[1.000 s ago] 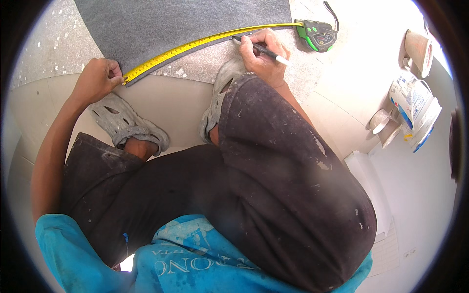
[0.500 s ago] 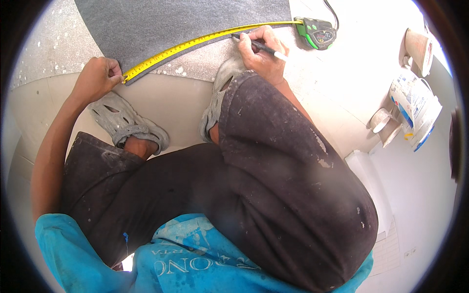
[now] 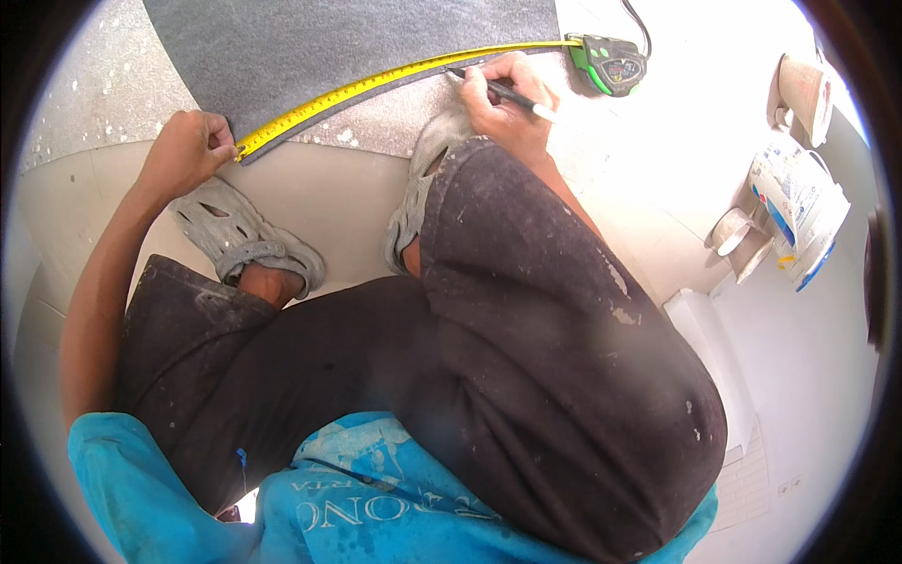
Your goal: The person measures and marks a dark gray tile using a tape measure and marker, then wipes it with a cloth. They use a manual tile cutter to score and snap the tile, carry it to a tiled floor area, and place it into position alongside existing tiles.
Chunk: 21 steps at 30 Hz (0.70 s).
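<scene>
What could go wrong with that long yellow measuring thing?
If the left hand lets the end of the long yellow tape blade slip, it might slide out of line. No hand holds the black-and-green tape measure case, so a bump could shift it. The black, white-ended pen in the right hand is near the blade, so a wobble might mark the dark grey sheet wrongly.

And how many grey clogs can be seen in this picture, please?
2. One clog is near the left hand; the other clog, below the right hand, is partly hidden by the dark trouser leg.
</scene>
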Motion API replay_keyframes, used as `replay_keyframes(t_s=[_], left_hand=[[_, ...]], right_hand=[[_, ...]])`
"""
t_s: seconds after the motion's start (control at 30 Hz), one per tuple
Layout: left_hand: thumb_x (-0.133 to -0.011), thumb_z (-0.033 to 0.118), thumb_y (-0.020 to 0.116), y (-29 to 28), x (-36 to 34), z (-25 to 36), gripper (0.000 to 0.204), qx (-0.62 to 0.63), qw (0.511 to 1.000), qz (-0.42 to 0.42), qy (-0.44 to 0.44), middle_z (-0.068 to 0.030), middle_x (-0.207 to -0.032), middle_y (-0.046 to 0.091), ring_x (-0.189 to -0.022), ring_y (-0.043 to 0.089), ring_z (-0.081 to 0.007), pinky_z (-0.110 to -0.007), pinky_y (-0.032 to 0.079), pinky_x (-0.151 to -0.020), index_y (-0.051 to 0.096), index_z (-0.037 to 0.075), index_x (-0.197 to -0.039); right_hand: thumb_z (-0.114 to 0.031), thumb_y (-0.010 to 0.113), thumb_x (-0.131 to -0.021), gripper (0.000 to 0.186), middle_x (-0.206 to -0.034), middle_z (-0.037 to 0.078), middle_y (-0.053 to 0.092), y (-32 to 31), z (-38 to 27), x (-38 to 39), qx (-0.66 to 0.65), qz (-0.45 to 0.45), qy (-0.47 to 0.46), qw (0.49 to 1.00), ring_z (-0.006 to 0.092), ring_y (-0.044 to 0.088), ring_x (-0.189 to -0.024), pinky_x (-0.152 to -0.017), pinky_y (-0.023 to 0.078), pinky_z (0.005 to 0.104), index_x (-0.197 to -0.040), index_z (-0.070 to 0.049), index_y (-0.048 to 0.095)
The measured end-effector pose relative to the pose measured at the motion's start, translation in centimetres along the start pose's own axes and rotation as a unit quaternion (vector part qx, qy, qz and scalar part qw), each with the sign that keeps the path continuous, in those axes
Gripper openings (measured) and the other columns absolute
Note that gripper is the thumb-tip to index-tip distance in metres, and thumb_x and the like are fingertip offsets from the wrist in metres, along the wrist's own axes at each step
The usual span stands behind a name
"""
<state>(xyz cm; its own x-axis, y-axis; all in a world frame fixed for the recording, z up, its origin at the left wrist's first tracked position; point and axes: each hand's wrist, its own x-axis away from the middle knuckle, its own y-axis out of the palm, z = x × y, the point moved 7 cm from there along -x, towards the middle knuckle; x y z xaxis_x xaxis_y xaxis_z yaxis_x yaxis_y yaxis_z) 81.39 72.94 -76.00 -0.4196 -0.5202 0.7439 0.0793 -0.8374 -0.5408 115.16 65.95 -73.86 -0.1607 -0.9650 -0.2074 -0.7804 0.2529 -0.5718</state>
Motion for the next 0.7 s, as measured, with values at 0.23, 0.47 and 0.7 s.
replay_keyframes(t_s=[0.23, 0.47, 0.7], left_hand=[[-0.074, 0.01, 0.072, 0.3, 0.0, -0.6, 0.012, 0.006, 1.0, 0.016, 0.012, -0.0161, -0.067, 0.066, -0.06, 0.065, -0.0244, -0.034, 0.051, -0.062, 0.069, -0.002, -0.077], [-0.075, 0.01, 0.071, 0.5, 0.6, -1.0, 0.013, 0.041, 0.998, 0.038, 0.005, -0.0162, -0.069, 0.067, -0.063, 0.066, -0.0236, -0.034, 0.051, -0.063, 0.069, -0.003, -0.077], [-0.078, 0.011, 0.071, 0.8, 0.8, -1.3, 0.015, 0.054, 0.998, 0.045, -0.003, -0.0161, -0.071, 0.067, -0.067, 0.067, -0.0226, -0.033, 0.052, -0.066, 0.068, -0.003, -0.079]], right_hand=[[-0.006, 0.065, -0.09, 0.012, -0.091, 0.009, 0.07, -7.6, 0.6, -3.2, 0.154, 0.064, -0.146, 0.975, 0.0215, 0.066, -0.084, -0.078, 0.049, 0.0328, -0.102, -0.003, 0.068], [-0.028, 0.076, -0.085, 0.029, -0.106, 0.002, 0.071, -8.1, 4.7, -3.7, 0.396, -0.059, -0.168, 0.901, 0.0219, 0.061, -0.106, -0.087, 0.047, 0.0372, -0.109, -0.014, 0.07], [-0.028, 0.078, -0.082, 0.031, -0.1, 0.002, 0.07, -7.9, 6.0, -4.5, 0.351, -0.082, -0.154, 0.92, 0.0229, 0.06, -0.101, -0.086, 0.049, 0.0391, -0.108, -0.014, 0.069]])
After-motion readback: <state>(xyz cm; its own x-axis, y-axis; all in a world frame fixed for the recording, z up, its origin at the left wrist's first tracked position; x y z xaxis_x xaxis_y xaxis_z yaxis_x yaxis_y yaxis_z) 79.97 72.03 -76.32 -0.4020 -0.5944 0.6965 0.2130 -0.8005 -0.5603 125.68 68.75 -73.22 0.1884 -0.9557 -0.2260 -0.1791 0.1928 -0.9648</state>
